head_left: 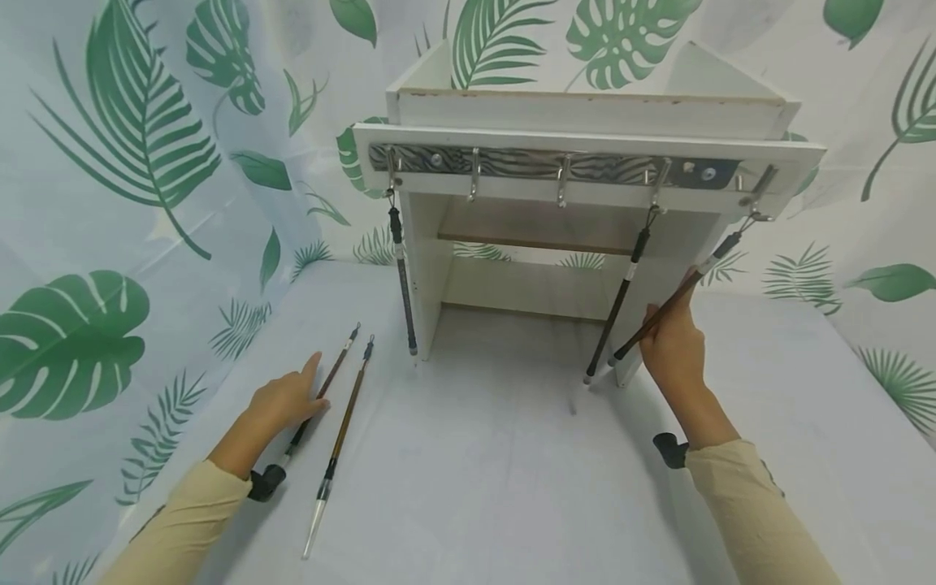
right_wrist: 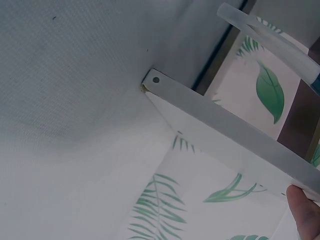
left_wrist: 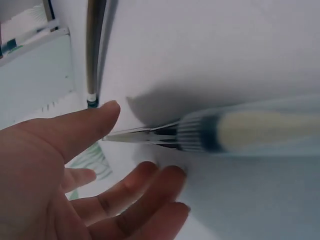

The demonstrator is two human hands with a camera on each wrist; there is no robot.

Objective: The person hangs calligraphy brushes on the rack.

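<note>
My left hand (head_left: 285, 398) hovers over a calligraphy brush (head_left: 298, 436) lying on the white surface, index finger pointing forward. In the left wrist view the thumb and fingers lie apart on either side of its blurred, clear-capped end (left_wrist: 197, 132). A second brush (head_left: 344, 426) lies just to its right, its clear cap towards me. At the right, my right hand (head_left: 676, 349) grips the front edge of the white stand's side panel (right_wrist: 215, 117), one fingertip (right_wrist: 301, 210) showing against it. Across that hand in the head view slants a brush (head_left: 661, 313) hanging from the rightmost hook.
A metal hook strip (head_left: 519, 166) spans the stand's top board. Two more brushes hang from it, one at the far left (head_left: 402, 276) and one (head_left: 621, 296) right of the middle. Leaf-patterned cloth (head_left: 153, 122) covers the walls behind and beside.
</note>
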